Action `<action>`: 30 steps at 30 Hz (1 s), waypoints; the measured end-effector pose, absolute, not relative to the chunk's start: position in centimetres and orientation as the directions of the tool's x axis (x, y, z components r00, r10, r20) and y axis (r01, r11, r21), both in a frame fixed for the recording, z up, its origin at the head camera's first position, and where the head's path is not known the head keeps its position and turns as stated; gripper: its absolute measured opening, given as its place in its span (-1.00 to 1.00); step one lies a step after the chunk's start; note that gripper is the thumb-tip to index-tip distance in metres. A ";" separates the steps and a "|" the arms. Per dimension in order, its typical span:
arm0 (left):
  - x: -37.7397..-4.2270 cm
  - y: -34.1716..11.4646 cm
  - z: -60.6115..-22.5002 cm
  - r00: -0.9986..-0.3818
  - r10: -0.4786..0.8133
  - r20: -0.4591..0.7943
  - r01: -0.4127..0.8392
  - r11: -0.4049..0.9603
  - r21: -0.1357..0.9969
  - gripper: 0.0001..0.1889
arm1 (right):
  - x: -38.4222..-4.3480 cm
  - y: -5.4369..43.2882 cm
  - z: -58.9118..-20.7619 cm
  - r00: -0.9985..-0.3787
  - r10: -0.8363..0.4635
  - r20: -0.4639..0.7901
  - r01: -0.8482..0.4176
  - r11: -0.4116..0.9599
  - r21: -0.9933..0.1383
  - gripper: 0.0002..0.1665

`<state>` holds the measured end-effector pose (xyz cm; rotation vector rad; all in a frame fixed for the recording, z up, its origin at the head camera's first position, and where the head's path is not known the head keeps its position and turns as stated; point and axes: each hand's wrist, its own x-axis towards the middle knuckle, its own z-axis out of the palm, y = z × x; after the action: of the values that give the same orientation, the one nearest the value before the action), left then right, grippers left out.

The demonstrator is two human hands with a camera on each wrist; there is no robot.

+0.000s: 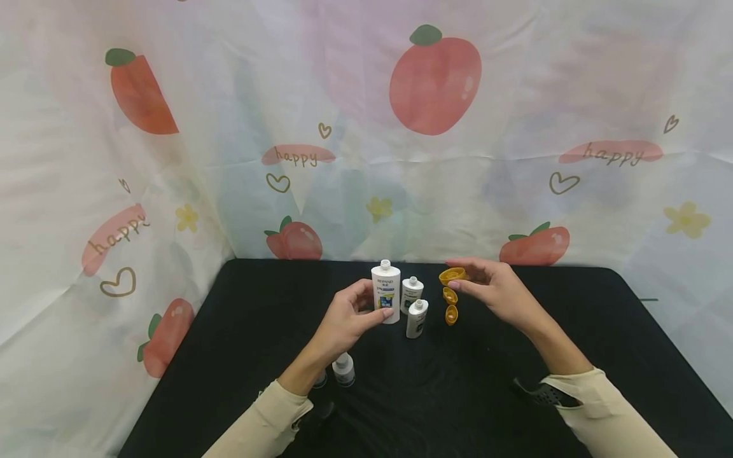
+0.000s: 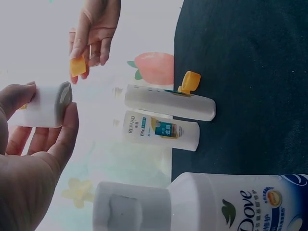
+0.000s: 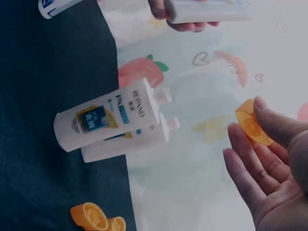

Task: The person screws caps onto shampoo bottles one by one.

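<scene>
My left hand (image 1: 349,315) grips a white capless bottle (image 1: 386,286) by its lower part and holds it upright above the table. In the right wrist view, my right hand (image 3: 269,163) pinches a yellow cap (image 3: 252,124) between thumb and fingers, its hollow inside showing. Between the hands stand two white capless REPAND bottles, the nearer bottle (image 1: 417,319) and the farther bottle (image 1: 411,294), both with bare necks. Two more yellow caps, the far cap (image 1: 450,296) and the near cap (image 1: 451,315), lie on the table just right of those bottles.
Near my left forearm stands a white Dove bottle (image 2: 134,207), with another bottle (image 1: 319,380) partly hidden by the arm. Everything stands on a black table (image 1: 458,394). A printed fabric curtain (image 1: 366,127) hangs close behind and around it.
</scene>
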<state>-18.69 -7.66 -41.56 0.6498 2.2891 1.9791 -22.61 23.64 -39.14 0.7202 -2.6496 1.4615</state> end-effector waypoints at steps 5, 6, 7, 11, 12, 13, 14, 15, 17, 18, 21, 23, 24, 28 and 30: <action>-18.7 -7.7 -41.3 -0.914 0.324 0.245 0.290 0.098 0.952 -0.59 | -22.5 23.0 -38.5 -0.894 -0.363 0.264 -0.401 0.382 -0.833 -0.57; -18.7 -7.7 -41.3 -0.914 0.322 0.246 0.290 0.097 0.952 -0.58 | -22.4 22.9 -38.4 -0.890 -0.366 0.272 -0.408 0.371 -0.834 -0.57; -18.7 -7.7 -41.3 -0.915 0.321 0.246 0.289 0.095 0.952 -0.57 | -22.4 22.8 -38.2 -0.887 -0.367 0.280 -0.415 0.365 -0.833 -0.58; -18.8 -7.6 -41.2 -0.913 0.329 0.243 0.282 0.075 0.956 -0.56 | -22.2 22.5 -37.6 -0.873 -0.377 0.310 -0.445 0.354 -0.822 -0.57; -18.8 -7.6 -41.2 -0.911 0.332 0.242 0.281 0.073 0.957 -0.56 | -22.1 22.4 -37.5 -0.869 -0.380 0.316 -0.452 0.351 -0.820 -0.57; -18.7 -7.6 -41.1 -0.909 0.337 0.243 0.282 0.069 0.957 -0.56 | -22.0 22.4 -37.4 -0.866 -0.382 0.323 -0.458 0.349 -0.818 -0.56; -18.7 -7.5 -41.0 -0.908 0.340 0.244 0.284 0.071 0.956 -0.56 | -22.0 22.3 -37.2 -0.862 -0.387 0.327 -0.464 0.342 -0.817 -0.55; -18.7 -7.5 -41.0 -0.907 0.343 0.245 0.287 0.076 0.955 -0.56 | -21.9 22.2 -37.1 -0.857 -0.393 0.334 -0.472 0.336 -0.815 -0.54; -18.6 -7.3 -40.9 -0.906 0.345 0.246 0.291 0.083 0.953 -0.56 | -21.8 22.0 -36.8 -0.845 -0.408 0.345 -0.485 0.317 -0.815 -0.52; -18.6 -7.2 -40.8 -0.906 0.345 0.246 0.292 0.087 0.953 -0.56 | -21.7 21.9 -36.6 -0.840 -0.418 0.346 -0.489 0.305 -0.817 -0.51; -18.5 -7.0 -40.8 -0.907 0.343 0.246 0.292 0.090 0.952 -0.57 | -21.6 21.5 -36.2 -0.821 -0.447 0.356 -0.505 0.275 -0.818 -0.49; -18.5 -6.8 -40.7 -0.906 0.343 0.247 0.293 0.088 0.952 -0.58 | -21.5 21.3 -35.9 -0.808 -0.463 0.366 -0.516 0.255 -0.818 -0.48; -18.5 -6.7 -40.7 -0.906 0.342 0.248 0.294 0.088 0.952 -0.58 | -21.5 21.2 -35.7 -0.800 -0.470 0.372 -0.523 0.246 -0.816 -0.47; -18.5 -6.4 -40.9 -0.903 0.341 0.261 0.311 0.100 0.945 -0.60 | -21.3 20.9 -35.2 -0.778 -0.484 0.401 -0.554 0.227 -0.801 -0.46; -18.4 -6.2 -40.9 -0.902 0.342 0.265 0.318 0.109 0.942 -0.61 | -21.2 20.7 -34.9 -0.778 -0.481 0.404 -0.558 0.233 -0.797 -0.48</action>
<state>-18.44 -6.21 -40.91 0.6920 2.3251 1.9670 -21.23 20.66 -34.91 1.0172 -2.4077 1.6070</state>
